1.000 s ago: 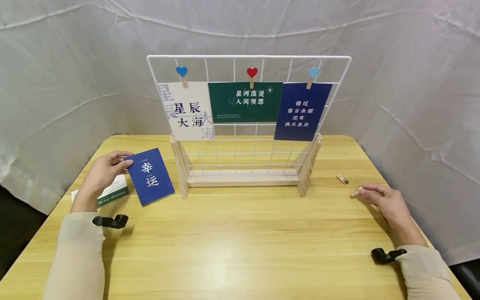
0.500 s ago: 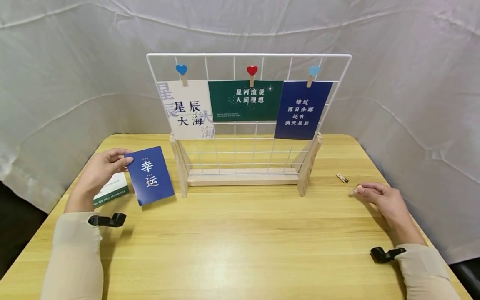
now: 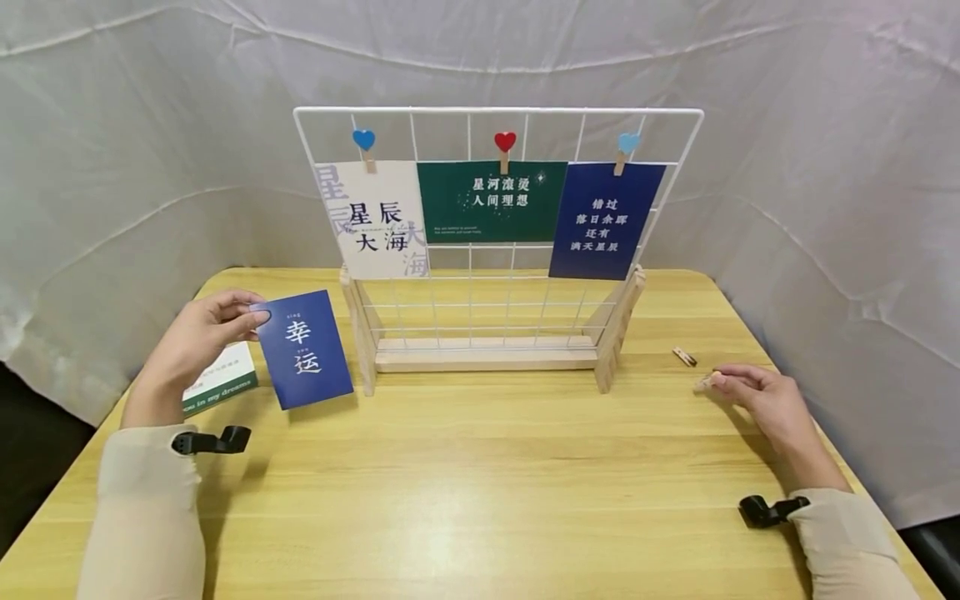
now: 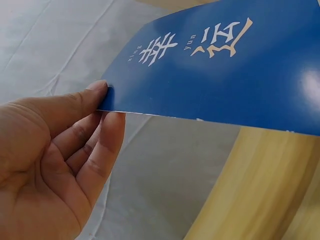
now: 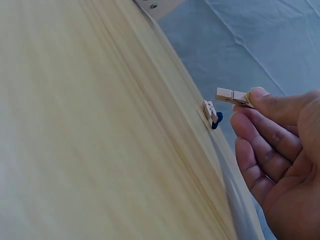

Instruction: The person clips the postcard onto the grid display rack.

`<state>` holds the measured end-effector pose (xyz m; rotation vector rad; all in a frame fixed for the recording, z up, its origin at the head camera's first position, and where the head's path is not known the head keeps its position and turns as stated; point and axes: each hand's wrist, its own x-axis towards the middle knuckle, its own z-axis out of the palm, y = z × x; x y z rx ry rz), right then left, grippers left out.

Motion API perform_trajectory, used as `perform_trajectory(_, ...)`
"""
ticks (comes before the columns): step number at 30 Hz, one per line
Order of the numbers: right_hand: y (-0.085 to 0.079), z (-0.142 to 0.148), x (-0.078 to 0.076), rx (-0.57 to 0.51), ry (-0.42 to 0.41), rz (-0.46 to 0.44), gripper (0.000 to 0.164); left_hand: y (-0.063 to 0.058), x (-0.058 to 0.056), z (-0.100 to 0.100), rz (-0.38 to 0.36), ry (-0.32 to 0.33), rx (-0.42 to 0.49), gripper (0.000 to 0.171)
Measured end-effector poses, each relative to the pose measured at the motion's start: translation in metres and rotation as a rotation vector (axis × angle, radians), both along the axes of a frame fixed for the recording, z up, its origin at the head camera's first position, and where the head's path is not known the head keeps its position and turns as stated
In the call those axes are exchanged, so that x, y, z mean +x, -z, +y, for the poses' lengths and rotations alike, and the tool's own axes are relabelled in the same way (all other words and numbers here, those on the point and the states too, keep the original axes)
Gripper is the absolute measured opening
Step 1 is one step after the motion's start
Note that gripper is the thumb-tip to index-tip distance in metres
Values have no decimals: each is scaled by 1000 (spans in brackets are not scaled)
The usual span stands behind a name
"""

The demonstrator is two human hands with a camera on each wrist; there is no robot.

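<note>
My left hand (image 3: pixel 206 337) pinches a blue card (image 3: pixel 306 350) with white characters by its upper left corner, thumb on the front face. In the left wrist view the card (image 4: pixel 210 70) spreads away from the fingertips. At the right side of the table my right hand (image 3: pixel 772 408) pinches a small wooden clothespin (image 5: pixel 232 96) between thumb and forefinger. A second clothespin (image 3: pixel 684 357) lies on the table just beyond it; the right wrist view shows something dark blue at its end. The white wire grid rack (image 3: pixel 495 304) stands between the hands on a wooden base.
Three cards hang from the rack by heart clips: a white card (image 3: pixel 375 221), a green card (image 3: pixel 491 212) and a dark blue card (image 3: pixel 607 221). A white and green card (image 3: pixel 225 375) lies under the left hand. Grey cloth (image 3: pixel 480 50) surrounds the wooden table (image 3: pixel 465 483).
My left hand has lifted the blue card slightly, and its wrist has shifted a little to the left, uncovering more of the white and green card. The right hand has barely moved.
</note>
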<state>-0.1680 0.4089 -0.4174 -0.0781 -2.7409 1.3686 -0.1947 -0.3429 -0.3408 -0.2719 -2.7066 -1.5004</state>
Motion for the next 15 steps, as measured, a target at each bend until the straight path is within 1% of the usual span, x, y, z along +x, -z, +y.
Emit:
perform_trajectory(8, -2, -3, 1, -18, 10, 0, 48, -8, 3, 10, 30, 15, 11, 27)
perform_trajectory(15, -1, -1, 0, -78, -37, 42, 40, -14, 5, 20, 76, 45, 4, 24)
